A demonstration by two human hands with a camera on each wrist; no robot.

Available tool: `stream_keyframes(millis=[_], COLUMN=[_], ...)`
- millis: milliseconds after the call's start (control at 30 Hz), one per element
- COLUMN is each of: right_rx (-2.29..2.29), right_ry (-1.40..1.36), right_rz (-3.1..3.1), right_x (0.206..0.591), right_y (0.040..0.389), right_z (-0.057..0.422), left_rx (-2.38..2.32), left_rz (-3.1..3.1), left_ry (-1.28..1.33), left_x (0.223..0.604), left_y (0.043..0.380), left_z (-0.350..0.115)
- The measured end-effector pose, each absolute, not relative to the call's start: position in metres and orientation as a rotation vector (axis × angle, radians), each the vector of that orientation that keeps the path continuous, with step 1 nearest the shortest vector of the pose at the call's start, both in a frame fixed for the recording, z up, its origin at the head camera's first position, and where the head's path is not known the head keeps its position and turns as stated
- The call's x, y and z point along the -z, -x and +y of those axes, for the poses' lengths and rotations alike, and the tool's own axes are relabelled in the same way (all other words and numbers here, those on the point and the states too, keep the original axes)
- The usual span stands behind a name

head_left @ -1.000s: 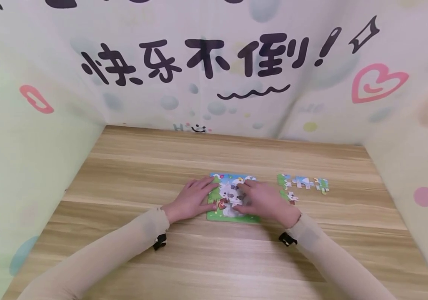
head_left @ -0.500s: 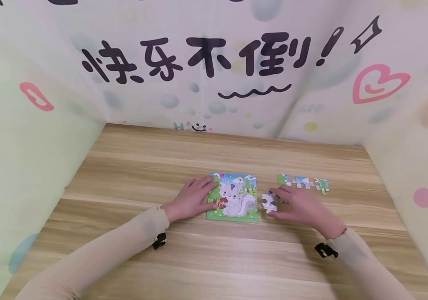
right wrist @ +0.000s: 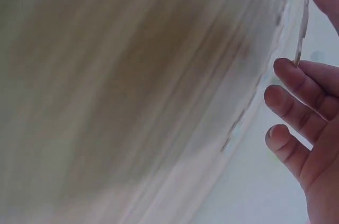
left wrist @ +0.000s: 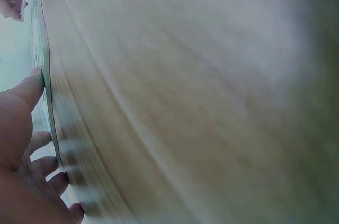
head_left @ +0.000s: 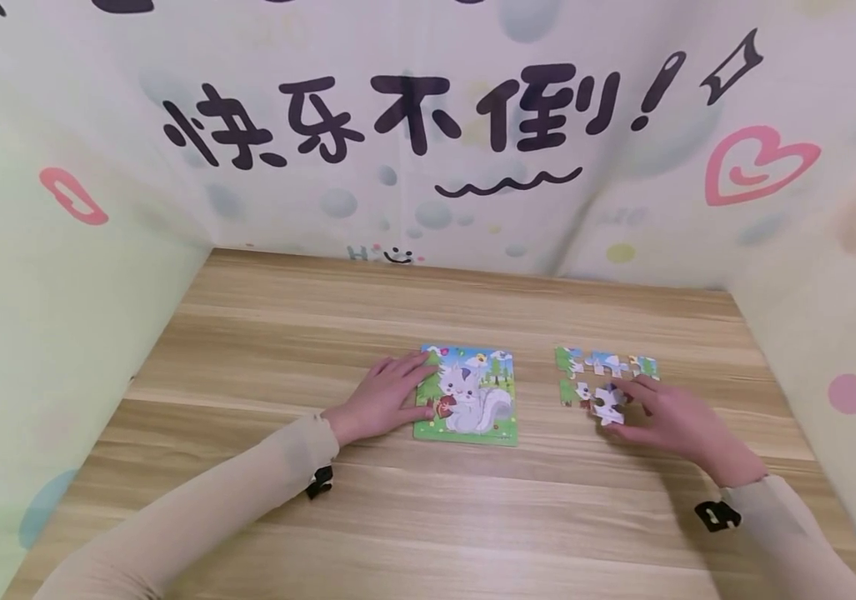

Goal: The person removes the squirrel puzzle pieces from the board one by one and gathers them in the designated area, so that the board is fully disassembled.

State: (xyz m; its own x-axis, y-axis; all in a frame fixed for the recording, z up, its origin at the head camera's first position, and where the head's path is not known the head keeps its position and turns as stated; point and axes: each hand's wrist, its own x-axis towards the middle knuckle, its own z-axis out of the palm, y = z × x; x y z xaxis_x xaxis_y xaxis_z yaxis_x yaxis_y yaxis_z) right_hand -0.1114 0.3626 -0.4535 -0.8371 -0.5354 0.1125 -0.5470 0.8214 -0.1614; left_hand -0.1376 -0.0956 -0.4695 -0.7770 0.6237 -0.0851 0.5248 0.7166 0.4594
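Observation:
A square squirrel picture [head_left: 476,396], green along the bottom, lies flat at the middle of the table. My left hand [head_left: 378,400] rests at its left edge, with fingers extended and thumb touching it. To the right, my right hand [head_left: 675,425] pinches a whitish-grey jigsaw puzzle piece [head_left: 608,407] between thumb and fingertips. In the right wrist view this puzzle piece [right wrist: 303,30] appears edge-on, and the other fingers stay off it. Just left of the held piece lies another jigsaw piece [head_left: 570,392], partly overlapped in the head view.
Behind the right hand, a row of loose jigsaw pieces [head_left: 607,364] lies on the wood-grain table [head_left: 428,517]. A patterned cloth with dark lettering [head_left: 397,208] encloses the table at the back and both sides.
The right hand has moved from over the squirrel picture rightward to the loose pieces, carrying the pinched puzzle piece. The picture is now uncovered there. The left hand has stayed put.

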Motion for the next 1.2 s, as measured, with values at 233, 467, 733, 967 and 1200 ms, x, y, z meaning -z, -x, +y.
stream_keyframes(millis=[233, 467, 733, 967, 1200], right_rx=[-0.196, -0.252, -0.279, -0.327, -0.375], right_ry=[-0.906, -1.006, -0.993, -0.977, -0.888], right_rz=[-2.950, -2.835, -2.819, -2.752, -2.813], right_x=[0.461, 0.462, 0.464, 0.472, 0.471], right_y=[0.112, 0.114, 0.116, 0.119, 0.117], right_z=[0.376, 0.377, 0.379, 0.377, 0.376], left_rx=[-0.620, -0.623, -0.604, -0.597, -0.612], left_rz=[2.696, 2.702, 2.697, 2.697, 2.712], left_ry=[-0.913, -0.915, -0.896, -0.896, -0.921], left_x=[0.465, 0.468, 0.468, 0.469, 0.471], left_y=[0.136, 0.137, 0.137, 0.138, 0.137], left_z=[-0.096, -0.095, -0.097, -0.096, -0.095])
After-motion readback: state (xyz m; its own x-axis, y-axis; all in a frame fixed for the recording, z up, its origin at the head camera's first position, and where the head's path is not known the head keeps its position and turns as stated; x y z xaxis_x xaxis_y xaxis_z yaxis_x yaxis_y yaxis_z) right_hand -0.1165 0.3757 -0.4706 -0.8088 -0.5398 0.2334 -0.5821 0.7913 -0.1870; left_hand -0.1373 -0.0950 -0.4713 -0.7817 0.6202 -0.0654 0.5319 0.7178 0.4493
